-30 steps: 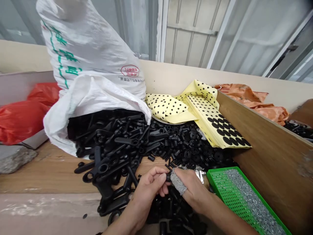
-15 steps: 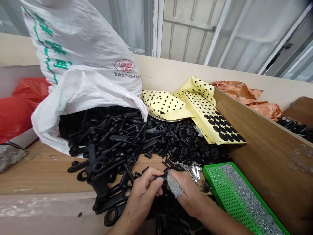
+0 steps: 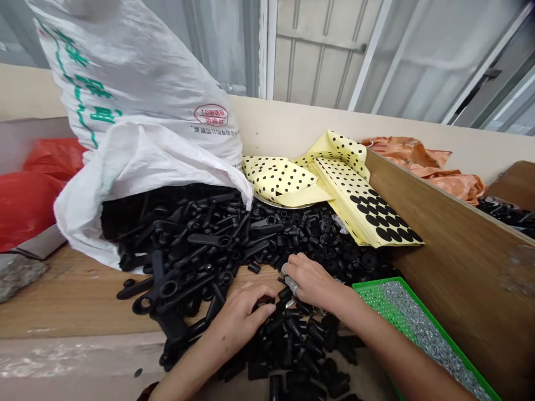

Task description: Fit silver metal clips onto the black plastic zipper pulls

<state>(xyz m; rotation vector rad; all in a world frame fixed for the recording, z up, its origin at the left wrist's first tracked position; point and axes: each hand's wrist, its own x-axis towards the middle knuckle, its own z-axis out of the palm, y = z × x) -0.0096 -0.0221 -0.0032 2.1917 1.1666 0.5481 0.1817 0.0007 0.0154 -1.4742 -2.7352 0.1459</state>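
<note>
My left hand (image 3: 244,314) is curled at the front of the pile, with a small black plastic part (image 3: 264,301) partly showing between thumb and index finger. Past it, my right hand (image 3: 309,278) reaches down among the small parts, its fingers bent together and the tips partly hidden. Grey wrapping (image 3: 291,285) covers part of its fingers. Under and in front of both hands lie many short black cylindrical parts (image 3: 311,348). Black crank-like handles (image 3: 171,289) with ringed ends are heaped to the left of my left hand.
A white woven sack (image 3: 146,150) spills black parts behind. Yellow sheets with black round stickers (image 3: 368,209) lie behind right. A green perforated tray (image 3: 387,309) of small metal pieces sits beside a wooden divider (image 3: 451,245). Red bags (image 3: 37,189) are at left.
My hands have come apart. The right one has moved up and away to the small parts behind, uncovering black cylinders below; the left one stays near its place with its grip loosened.
</note>
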